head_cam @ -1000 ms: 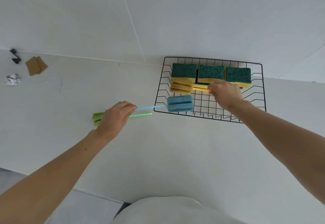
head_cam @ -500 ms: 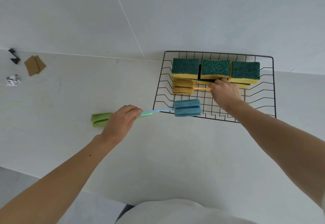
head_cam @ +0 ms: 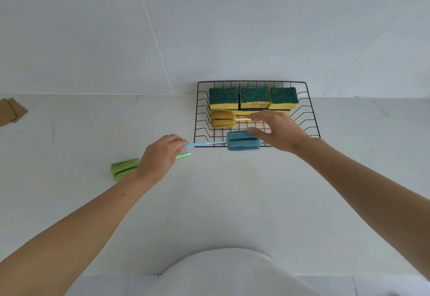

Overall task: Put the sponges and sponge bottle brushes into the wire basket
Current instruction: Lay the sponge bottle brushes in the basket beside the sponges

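Left fingers (head_cam: 179, 143): the left hand (head_cam: 160, 156) is pinching the near end of the blue brush (head_cam: 243, 141) handle, fingers closed on it.
Blue brush: its thin handle is running from the left fingers toward the right hand, with the foam head hanging over the basket (head_cam: 311, 112) front rim.
Right fingers (head_cam: 256, 131): the right hand (head_cam: 279, 130) is hovering spread and empty; the thumb is touching or nearly touching the far top corner of the blue foam head, I cannot tell which.
Yellow brush (head_cam: 223, 119): its orange-yellow handle is showing just under the right index fingertip, and its ribbed foam head is lying inside the basket, beyond the blue head.
Green brush (head_cam: 123, 169): it is lying on the desk (head_cam: 209, 202) partly under the left hand, foam end sticking out behind the wrist and handle tip showing just below the left fingers.
Sponges (head_cam: 254, 98): three green-topped yellow ones are sitting in a row along the basket's back wall, beyond the right fingers, with more yellow showing beneath them.
Basket: black wire, it is standing on the desk against the wall.
Cardboard (head_cam: 10, 112): brown pieces are lying far off to the left of the left hand.
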